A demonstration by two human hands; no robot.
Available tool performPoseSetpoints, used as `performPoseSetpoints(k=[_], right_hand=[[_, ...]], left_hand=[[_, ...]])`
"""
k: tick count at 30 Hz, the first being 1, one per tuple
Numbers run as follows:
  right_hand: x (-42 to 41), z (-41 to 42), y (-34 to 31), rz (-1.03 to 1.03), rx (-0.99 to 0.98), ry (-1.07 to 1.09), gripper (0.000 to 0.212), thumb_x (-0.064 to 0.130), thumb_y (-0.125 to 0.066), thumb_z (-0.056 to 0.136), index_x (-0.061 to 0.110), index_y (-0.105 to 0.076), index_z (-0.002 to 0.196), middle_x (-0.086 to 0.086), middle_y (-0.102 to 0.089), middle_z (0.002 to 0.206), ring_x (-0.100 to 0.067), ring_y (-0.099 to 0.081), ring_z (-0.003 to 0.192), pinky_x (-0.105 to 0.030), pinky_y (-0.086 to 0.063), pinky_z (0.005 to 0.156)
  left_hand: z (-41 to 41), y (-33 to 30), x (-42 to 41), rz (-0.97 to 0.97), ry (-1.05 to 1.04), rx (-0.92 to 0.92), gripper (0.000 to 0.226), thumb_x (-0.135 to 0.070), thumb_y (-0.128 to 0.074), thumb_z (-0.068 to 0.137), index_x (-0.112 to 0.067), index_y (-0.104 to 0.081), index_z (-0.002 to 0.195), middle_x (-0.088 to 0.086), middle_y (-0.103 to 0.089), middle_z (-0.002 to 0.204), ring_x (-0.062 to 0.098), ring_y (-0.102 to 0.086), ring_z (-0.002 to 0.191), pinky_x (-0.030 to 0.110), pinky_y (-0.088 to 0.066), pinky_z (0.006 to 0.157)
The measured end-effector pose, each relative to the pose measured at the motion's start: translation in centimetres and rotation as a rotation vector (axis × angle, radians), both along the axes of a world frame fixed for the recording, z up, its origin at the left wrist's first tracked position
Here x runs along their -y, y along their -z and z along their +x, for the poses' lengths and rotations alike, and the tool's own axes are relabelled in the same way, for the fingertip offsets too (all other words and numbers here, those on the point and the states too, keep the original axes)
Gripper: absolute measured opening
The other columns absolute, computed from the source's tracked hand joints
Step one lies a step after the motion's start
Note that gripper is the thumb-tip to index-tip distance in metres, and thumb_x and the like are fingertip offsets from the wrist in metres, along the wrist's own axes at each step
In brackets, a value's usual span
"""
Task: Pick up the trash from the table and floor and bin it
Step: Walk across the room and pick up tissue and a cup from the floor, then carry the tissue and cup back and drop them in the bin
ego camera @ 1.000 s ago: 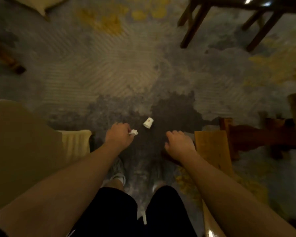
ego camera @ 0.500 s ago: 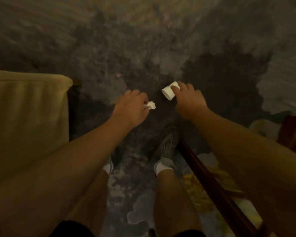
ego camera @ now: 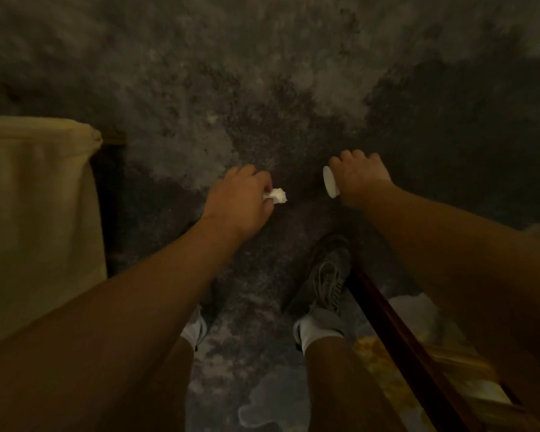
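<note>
Bending over the carpet (ego camera: 262,88), your left hand (ego camera: 237,204) pinched a crumpled tissue (ego camera: 276,195) while your right hand (ego camera: 360,179) gripped a white paper cup (ego camera: 330,182).

There is a single view, from a camera on the person's head, facing almost straight down at the carpet (ego camera: 262,88). It sits close above the outstretched arms, which enter from the near edge and reach toward the middle. The person's shoe (ego camera: 326,275) lies directly below, near the centre. A pale cushion (ego camera: 35,198) fills the left edge; a dark wooden rail (ego camera: 396,332) crosses the near right corner. The wide lens bends the edges, and the far carpet is blurred.
</note>
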State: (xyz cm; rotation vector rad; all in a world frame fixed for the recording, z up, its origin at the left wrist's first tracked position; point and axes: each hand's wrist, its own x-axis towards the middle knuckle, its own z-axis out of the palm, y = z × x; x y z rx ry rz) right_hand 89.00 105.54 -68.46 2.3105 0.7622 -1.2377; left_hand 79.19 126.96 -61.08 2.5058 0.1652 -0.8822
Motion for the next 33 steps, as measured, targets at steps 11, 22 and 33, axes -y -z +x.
performPoseSetpoints(k=[11,22,33], right_hand=[[1.4,3.9,-30.1,0.459,0.099,0.307,0.074,0.032,-0.08,0.074,0.017,-0.043,0.136,-0.008,-0.049,0.129,-0.031,-0.049,0.117,-0.046,-0.047,0.087],[13.8,11.1,-63.8,0.708,0.532,0.533,0.069,0.03,-0.077,0.076,0.02,-0.043,0.135,-0.005,-0.052,0.125,-0.028,-0.051,0.112,-0.038,-0.044,0.088],[22.1,18.0,-75.4,0.72,0.838,0.736,0.076,0.041,-0.085,0.071,0.035,-0.039,0.131,0.005,-0.054,0.128,-0.018,-0.053,0.116,-0.035,-0.047,0.098]], left_hand=[[11.3,-25.0,0.4,0.057,0.003,0.14,0.021,-0.036,-0.068,0.085,-0.02,-0.067,0.098,0.005,-0.066,0.099,0.028,-0.059,0.098,0.042,-0.051,0.079],[22.9,-57.4,10.8,0.027,0.18,0.519,0.018,-0.033,-0.069,0.084,-0.019,-0.069,0.094,0.006,-0.068,0.093,0.031,-0.061,0.092,0.041,-0.048,0.077],[35.5,-69.5,19.0,-0.094,0.329,0.738,0.015,-0.036,-0.068,0.084,-0.024,-0.065,0.091,-0.003,-0.066,0.088,0.02,-0.059,0.086,0.037,-0.049,0.074]])
